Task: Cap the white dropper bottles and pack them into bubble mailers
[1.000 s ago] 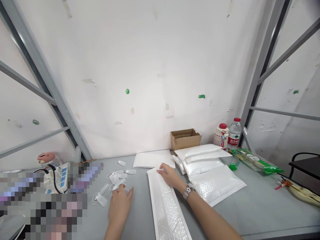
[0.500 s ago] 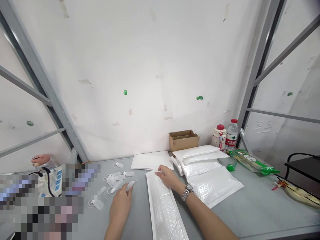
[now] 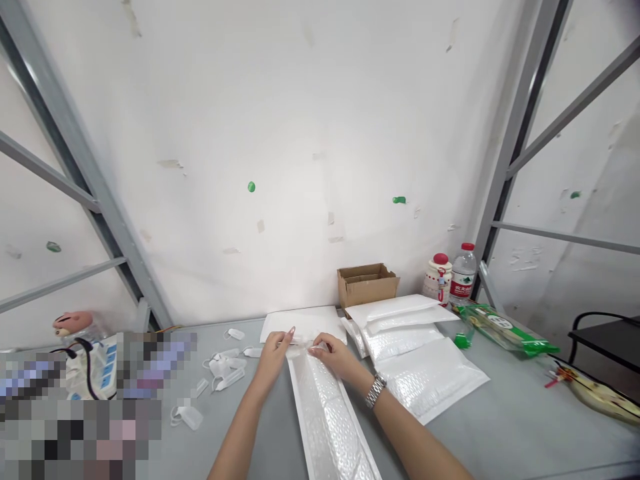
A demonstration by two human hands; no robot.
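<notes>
A long white bubble mailer (image 3: 325,413) lies lengthwise in front of me, its far end between my hands. My right hand (image 3: 334,357), with a metal watch at the wrist, pinches the far edge of that mailer. My left hand (image 3: 276,357) is closed at the mailer's far left corner. Between its fingers and the mailer shows a small translucent white piece (image 3: 297,349), partly hidden by the fingers. Similar small white pieces with loops (image 3: 226,363) lie scattered left of my left hand. Another white mailer (image 3: 305,319) lies flat just beyond both hands.
Several filled bubble mailers (image 3: 425,373) are piled on the right. Behind them stand an open cardboard box (image 3: 367,290), a red-lidded jar (image 3: 438,277) and a water bottle (image 3: 463,273). Green packaging (image 3: 505,327) lies farther right. A power strip (image 3: 103,367) sits on the left.
My left hand has moved right and away from me, from the scattered pieces to the mailer's far end, carrying a small white piece. My right hand has stayed at the mailer's edge.
</notes>
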